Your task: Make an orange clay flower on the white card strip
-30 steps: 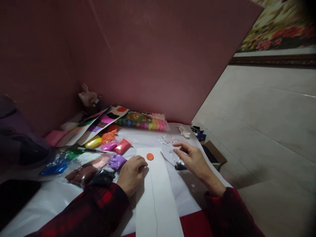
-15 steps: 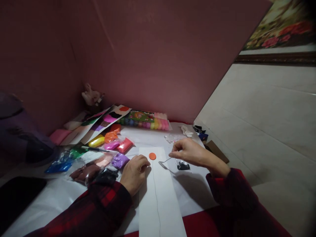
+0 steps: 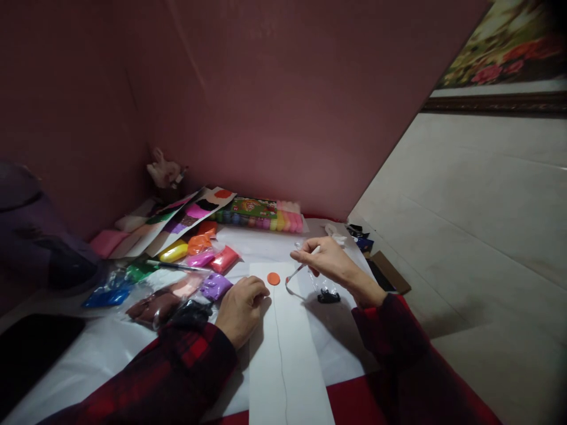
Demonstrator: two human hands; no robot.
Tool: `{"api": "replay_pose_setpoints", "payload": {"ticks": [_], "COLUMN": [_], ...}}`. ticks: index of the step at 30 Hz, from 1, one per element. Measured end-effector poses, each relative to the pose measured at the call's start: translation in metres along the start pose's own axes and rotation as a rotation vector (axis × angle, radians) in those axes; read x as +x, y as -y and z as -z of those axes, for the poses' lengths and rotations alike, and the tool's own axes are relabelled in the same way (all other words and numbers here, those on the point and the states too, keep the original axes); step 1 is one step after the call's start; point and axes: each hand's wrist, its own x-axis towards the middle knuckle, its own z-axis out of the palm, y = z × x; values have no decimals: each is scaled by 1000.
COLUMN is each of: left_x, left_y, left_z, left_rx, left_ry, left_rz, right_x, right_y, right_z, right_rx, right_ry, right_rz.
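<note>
A flat orange disc (image 3: 273, 278) lies near the far end of a long white paper strip (image 3: 295, 366), and a thin wavy line runs from it down the strip. My right hand (image 3: 325, 260) pinches a small fork-like tool (image 3: 296, 274) by its handle, its head low over the strip just right of the disc. On the strip's left edge rests my left hand (image 3: 243, 308), fingers curled together; whatever may be between them is hidden. A small bag with black clay (image 3: 328, 296) lies right of the strip.
Bags of coloured clay (image 3: 172, 289) and a pen (image 3: 177, 267) lie on the left. Behind are painted sheets (image 3: 195, 221) and a pack of clay sticks (image 3: 261, 215). A dark flat object (image 3: 39, 354) is at the left front, with a purple object (image 3: 44, 236) behind it.
My right hand has moved a little left and up, turning the tool so its handle end shows above my fingers. My left hand has stayed in place.
</note>
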Motion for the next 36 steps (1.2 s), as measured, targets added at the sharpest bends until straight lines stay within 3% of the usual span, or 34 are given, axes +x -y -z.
{"api": "replay_pose_setpoints", "payload": {"ticks": [4, 12, 18, 25, 36], "left_x": [0, 0, 0, 0, 0], "left_y": [0, 0, 1, -1, -1], "left_z": [0, -1, -1, 0, -1], "left_rx": [-3, 1, -2, -10, -27], "left_ry": [-6, -6, -5, -1, 1], "left_rz": [-6, -14, -15, -3, 2], "right_x": [2, 0, 11, 31, 29], "right_y": [-15, -47, -47, -40, -62], "right_z": [-11, -48, -57, -72, -76], "right_rx": [164, 185, 230, 248, 215], "right_ry": [-8, -63, -185, -168, -171], "right_rz": [24, 125, 149, 197, 179]}}
